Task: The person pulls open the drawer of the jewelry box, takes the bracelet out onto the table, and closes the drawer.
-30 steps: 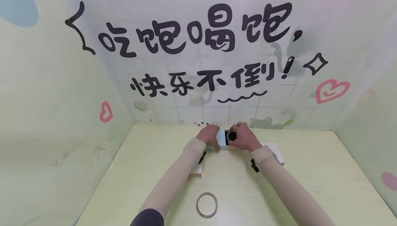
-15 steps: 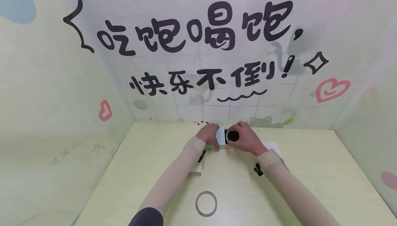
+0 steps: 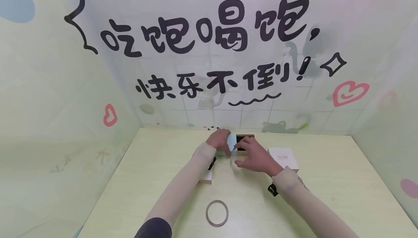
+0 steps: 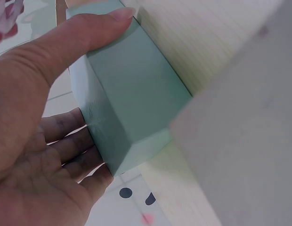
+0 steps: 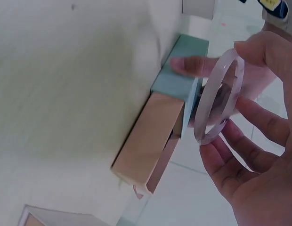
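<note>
My left hand (image 3: 219, 139) grips a pale blue-green box sleeve (image 4: 132, 89), thumb on one side and fingers along another. A tan drawer (image 5: 148, 136) with a black interior juts out of the sleeve's right end. Just in front of the box, my right hand (image 3: 256, 156) holds a translucent whitish bangle (image 5: 211, 101) between thumb and fingers, apart from the drawer. Closer to me on the table lies a second, greyish bangle (image 3: 207, 213).
To the right of the box sits a white box (image 3: 283, 155) with small print. Another white box (image 3: 206, 177) is partly hidden under my left forearm. A printed wall (image 3: 192, 120) rises right behind the blue-green box.
My right hand has lifted the bangle out of the drawer and brought it left and toward me, uncovering the black interior. The left hand stays on the sleeve.
</note>
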### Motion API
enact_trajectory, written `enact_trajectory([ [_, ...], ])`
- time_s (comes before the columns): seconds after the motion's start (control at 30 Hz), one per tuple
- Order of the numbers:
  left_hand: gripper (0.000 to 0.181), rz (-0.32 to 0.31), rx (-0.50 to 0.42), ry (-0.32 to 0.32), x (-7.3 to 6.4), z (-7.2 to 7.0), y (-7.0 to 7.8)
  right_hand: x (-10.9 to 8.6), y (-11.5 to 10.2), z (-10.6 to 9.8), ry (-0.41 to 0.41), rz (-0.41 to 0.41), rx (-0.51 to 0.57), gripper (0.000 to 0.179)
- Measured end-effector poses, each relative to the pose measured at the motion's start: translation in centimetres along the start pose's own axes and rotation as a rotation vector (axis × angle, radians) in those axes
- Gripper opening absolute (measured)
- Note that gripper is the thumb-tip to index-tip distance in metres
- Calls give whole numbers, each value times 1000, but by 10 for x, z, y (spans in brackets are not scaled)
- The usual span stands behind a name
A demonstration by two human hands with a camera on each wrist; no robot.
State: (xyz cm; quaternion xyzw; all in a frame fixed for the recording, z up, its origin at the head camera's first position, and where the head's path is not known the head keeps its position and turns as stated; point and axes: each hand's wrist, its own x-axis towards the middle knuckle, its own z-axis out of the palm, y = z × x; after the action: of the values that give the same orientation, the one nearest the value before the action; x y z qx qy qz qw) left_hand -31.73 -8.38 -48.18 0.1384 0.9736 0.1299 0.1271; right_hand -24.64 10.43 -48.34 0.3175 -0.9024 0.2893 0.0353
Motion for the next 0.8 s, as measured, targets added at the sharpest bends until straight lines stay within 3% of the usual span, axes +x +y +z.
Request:
enact_trajectory([
  [0.37, 91, 9, 45, -5, 0, -1, 1, -18, -13, 24, -120, -66, 25, 41],
  [0.8, 95, -11, 14, -13, -3, -2, 3, -27, -13, 46, -169, -132, -30, 36],
])
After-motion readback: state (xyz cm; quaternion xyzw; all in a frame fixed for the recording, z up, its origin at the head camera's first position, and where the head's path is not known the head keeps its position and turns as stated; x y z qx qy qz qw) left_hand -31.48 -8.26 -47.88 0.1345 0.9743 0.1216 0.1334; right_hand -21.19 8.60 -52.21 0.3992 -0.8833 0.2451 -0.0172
